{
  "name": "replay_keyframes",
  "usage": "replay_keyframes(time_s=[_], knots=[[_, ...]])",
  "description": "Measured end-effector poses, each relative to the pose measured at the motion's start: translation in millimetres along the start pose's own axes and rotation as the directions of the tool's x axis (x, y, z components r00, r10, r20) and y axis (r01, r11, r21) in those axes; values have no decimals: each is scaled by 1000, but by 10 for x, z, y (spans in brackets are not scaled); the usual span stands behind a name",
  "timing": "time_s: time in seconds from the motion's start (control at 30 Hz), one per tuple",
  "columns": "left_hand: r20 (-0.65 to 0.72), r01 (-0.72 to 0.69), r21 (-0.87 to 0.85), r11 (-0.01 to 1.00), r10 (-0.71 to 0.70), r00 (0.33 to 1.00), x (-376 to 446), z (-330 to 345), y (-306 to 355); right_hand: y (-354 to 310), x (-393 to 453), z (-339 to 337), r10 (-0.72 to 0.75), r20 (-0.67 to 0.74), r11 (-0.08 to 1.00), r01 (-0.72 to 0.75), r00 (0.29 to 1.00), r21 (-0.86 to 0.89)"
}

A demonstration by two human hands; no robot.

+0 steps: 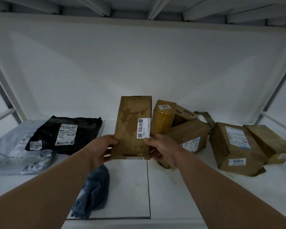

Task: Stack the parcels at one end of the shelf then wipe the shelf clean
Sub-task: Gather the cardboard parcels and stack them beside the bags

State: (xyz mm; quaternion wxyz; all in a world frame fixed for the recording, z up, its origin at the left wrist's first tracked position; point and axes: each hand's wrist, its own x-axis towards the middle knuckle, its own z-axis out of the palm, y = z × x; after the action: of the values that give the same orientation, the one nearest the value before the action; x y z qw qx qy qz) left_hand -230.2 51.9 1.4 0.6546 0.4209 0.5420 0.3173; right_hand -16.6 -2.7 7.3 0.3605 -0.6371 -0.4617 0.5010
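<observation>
Both hands (132, 146) grip a box (132, 128) at its sides. Parcels lie scattered from nine to three o'clock; stacking is barely begun. The cloth (94, 190) lies unused.

on the shelf (163, 195), two soft mailer bags (63, 133) lie at the left, one overlapping the other. a cloth (94, 192) lies before them, nearer the middle. cardboard boxes (234, 146) cluster at the right, behind a flat box (130, 123) raised at centre.

white shelf (132, 187) bears brown boxes (234, 146), black mailer (68, 133), grey mailer (15, 156), seemingly a blue cloth (94, 192).
</observation>
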Motion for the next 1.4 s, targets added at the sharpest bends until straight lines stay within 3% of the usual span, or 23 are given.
replay_keyframes(time_s=[0.2,0.5,0.67,0.8,0.97,1.1,1.17,1.4], knots=[[-66,-76,102,992,83,994,36,66,-63,36,-72,-61,-81,35,989,85,996,-120],[-35,-92,-158,983,88,996,-85,131,-40,16,-144,-183,-293,-79,890,242,953,-385],[55,-42,-252,967,57,997,-131,110,-50,28,-148,-166,-397,-126,859,320,909,-400],[45,-35,-291,956,50,998,-139,12,-91,17,-117,-87,-417,-108,850,345,902,-397],[-47,-37,-237,971,26,999,-81,-168,-120,-10,-58,98,-311,-24,895,284,950,-342],[-67,-31,-195,980,18,998,-11,-340,-122,-24,79,275,-100,-51,980,89,994,-179],[-66,-20,-174,984,9,998,12,-444,-122,-32,147,367,2,-37,994,-6,999,-106],[-64,-8,-134,991,-1,998,81,-989,3,-200,344,893,155,18,984,-152,988,-97]])
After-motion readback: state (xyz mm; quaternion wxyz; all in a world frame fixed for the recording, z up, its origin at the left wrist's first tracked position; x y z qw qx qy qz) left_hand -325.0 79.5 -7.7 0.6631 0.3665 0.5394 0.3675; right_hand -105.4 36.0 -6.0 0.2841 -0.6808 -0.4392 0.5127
